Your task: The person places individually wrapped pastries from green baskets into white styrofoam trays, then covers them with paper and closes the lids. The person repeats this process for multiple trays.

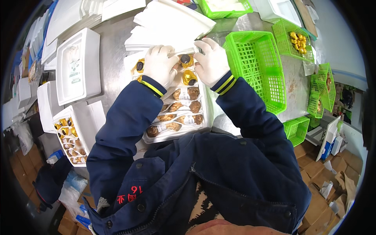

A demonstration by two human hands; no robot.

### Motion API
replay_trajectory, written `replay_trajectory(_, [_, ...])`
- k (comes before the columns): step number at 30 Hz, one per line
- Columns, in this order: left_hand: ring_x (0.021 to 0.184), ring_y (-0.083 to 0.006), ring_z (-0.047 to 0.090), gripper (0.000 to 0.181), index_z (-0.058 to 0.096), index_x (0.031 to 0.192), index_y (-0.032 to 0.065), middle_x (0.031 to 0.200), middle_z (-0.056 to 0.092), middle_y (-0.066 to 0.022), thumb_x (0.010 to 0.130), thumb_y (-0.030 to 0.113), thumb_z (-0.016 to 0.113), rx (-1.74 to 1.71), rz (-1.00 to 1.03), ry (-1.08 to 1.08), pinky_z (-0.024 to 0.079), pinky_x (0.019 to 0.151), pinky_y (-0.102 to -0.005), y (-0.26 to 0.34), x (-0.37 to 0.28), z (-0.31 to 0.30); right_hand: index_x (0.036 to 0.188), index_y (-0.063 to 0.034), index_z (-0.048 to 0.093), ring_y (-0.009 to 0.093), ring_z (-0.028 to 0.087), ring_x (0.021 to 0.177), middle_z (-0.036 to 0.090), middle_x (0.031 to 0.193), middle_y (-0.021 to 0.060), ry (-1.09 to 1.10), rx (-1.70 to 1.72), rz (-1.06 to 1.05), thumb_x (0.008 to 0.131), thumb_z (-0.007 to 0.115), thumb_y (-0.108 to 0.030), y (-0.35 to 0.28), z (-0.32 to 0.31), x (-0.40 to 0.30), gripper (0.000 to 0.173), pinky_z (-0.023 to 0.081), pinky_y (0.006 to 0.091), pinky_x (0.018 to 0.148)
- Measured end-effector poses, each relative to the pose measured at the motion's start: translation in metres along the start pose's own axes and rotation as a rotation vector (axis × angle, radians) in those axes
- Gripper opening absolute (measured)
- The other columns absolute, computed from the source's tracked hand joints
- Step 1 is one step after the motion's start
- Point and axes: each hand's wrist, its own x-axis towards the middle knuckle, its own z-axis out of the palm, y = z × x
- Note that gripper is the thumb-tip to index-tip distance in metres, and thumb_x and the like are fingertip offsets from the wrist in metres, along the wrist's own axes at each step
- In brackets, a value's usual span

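Note:
In front of me lies a white foam box (pixel 207 117) lined with white paper. Brown mushrooms (pixel 194 92), some banded with white labels, rest in rows between paper folds in its nearer part. Gold-foil-wrapped pieces with dark ends (pixel 188 77) occupy the far part. My left hand (pixel 160 66), in a white glove, is over the far left of the box, fingers curled by the liner's edge; whether it pinches the paper is hidden. At the far right corner my right hand (pixel 213 61), also gloved, has its fingers apart, tips near the liner, with nothing visibly held.
Stacked white sheets (pixel 173 25) lie beyond the box. A green plastic basket (pixel 252 67) stands at right; another basket (pixel 290 51) holds gold-wrapped pieces (pixel 298 42). To the left are a white foam tray (pixel 77 67) and a second filled box (pixel 72 155). Cardboard (pixel 314 211) covers the floor.

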Motion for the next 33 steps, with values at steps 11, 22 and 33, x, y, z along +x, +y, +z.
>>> replay_trajectory(11, [0.110,-0.0328,0.051,0.052,0.067,0.118,0.0084,0.115,0.056,-0.0163,0.080,0.045,0.069,0.013,-0.248,-0.374,0.043,0.094,-0.0438,0.013,0.027,0.004,0.103,-0.0066,0.065,0.039,0.043,0.128,0.050,0.136,0.0171,-0.045,0.216,0.195,0.068,0.063,-0.007,0.006,0.039,-0.013,0.036,0.042,0.0489,0.101])
replay_trajectory(22, [0.109,-0.0325,0.050,0.047,0.067,0.109,0.0062,0.114,0.056,-0.0140,0.075,0.038,0.074,-0.023,-0.157,-0.247,0.040,0.095,-0.0454,0.012,0.011,0.009,0.102,-0.0042,0.066,0.031,0.060,0.098,0.064,0.105,0.0106,0.031,0.199,-0.054,0.074,0.059,-0.006,0.005,0.012,0.012,0.029,0.047,0.0421,0.086])
replay_trajectory(33, [0.102,-0.0313,0.056,0.050,0.064,0.108,0.0051,0.107,0.061,-0.0124,0.075,0.039,0.077,-0.004,-0.103,-0.197,0.042,0.091,-0.0428,0.010,0.008,0.019,0.092,-0.0027,0.066,0.033,0.055,0.107,0.064,0.106,0.0085,-0.054,0.081,-0.139,0.070,0.062,-0.009,0.019,0.028,0.008,0.023,0.046,0.0434,0.093])
